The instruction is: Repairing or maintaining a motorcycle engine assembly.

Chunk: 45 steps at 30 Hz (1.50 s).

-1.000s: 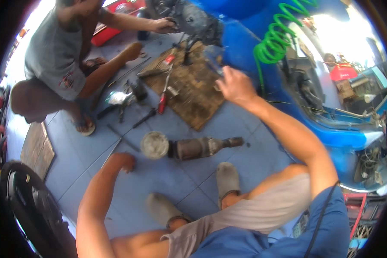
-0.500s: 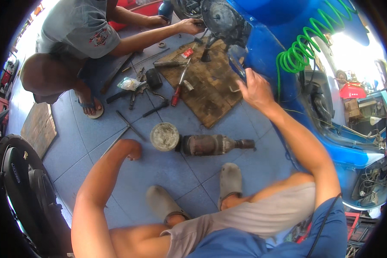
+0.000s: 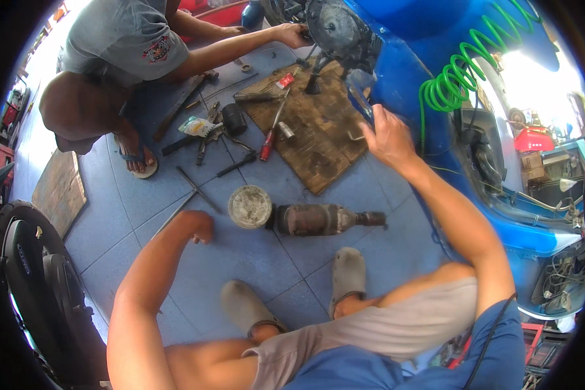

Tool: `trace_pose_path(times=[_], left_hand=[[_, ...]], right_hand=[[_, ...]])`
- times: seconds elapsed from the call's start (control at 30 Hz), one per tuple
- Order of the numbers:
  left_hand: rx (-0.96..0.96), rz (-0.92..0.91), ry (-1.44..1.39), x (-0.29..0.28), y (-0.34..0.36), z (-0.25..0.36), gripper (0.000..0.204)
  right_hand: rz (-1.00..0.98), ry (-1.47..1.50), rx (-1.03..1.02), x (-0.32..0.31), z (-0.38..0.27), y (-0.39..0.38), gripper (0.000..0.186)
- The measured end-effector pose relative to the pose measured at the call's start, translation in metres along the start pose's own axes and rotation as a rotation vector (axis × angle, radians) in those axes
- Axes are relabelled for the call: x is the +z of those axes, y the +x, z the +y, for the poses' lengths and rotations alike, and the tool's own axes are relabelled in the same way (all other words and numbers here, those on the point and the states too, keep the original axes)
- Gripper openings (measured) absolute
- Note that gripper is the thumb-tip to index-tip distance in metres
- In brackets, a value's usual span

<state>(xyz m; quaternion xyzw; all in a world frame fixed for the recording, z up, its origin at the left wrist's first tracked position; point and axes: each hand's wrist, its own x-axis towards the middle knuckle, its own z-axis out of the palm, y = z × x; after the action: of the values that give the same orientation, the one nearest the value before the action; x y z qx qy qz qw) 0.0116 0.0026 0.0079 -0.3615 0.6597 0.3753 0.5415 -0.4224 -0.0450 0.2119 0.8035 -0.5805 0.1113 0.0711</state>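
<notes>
My right hand [image 3: 391,138] is closed around a thin, flat object with a clear part and a dark edge [image 3: 359,97], held beside the blue body panel. Its kind cannot be made out. My left hand [image 3: 200,226] hangs low over the tiles, bent down at the wrist, its fingers mostly hidden. A T-handle wrench [image 3: 199,190] lies near it, partly under my forearm. To its right are a round, grimy metal disc [image 3: 249,207] and a rusty, brown cylindrical part [image 3: 309,220] lying on its side.
A co-worker's hand [image 3: 292,35] touches a dirty round engine part [image 3: 331,27]. On a wooden board [image 3: 328,166] lie a red-handled screwdriver [image 3: 267,144] and a metal socket [image 3: 286,130]. A black mallet head [image 3: 233,119] sits beside it. A green coiled hose [image 3: 452,84] hangs at right; a black tyre [image 3: 19,211] stands at left.
The co-worker's head and shoulder have shifted slightly right, and the hand at the engine part has moved a little. My own hands have barely moved.
</notes>
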Motion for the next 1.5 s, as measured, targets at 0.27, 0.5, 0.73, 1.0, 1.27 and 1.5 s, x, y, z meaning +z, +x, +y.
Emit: trace_pose_path(times=[0.27, 0.5, 0.73, 1.0, 1.27, 1.5], left_hand=[[0.002, 0.06, 0.034, 0.002, 0.001, -0.002, 0.033], [0.038, 0.083, 0.048, 0.002, 0.003, -0.003, 0.032], [0.045, 0.101, 0.059, 0.003, 0.009, -0.004, 0.031], [0.052, 0.069, 0.074, 0.004, 0.008, -0.004, 0.031], [0.049, 0.077, 0.081, 0.002, 0.015, -0.005, 0.032], [0.114, 0.103, 0.133, 0.008, 0.023, -0.012, 0.039]], right_hand=[[0.011, -0.001, -0.013, 0.001, 0.0, 0.0, 0.03], [-0.002, 0.012, -0.006, 0.0, 0.0, 0.0, 0.03], [-0.002, -0.007, -0.004, 0.001, 0.001, 0.0, 0.029], [0.005, 0.001, -0.011, 0.002, 0.0, 0.001, 0.029], [0.001, -0.003, -0.002, 0.0, 0.001, 0.0, 0.03], [-0.007, 0.008, -0.01, 0.002, -0.002, 0.001, 0.031]])
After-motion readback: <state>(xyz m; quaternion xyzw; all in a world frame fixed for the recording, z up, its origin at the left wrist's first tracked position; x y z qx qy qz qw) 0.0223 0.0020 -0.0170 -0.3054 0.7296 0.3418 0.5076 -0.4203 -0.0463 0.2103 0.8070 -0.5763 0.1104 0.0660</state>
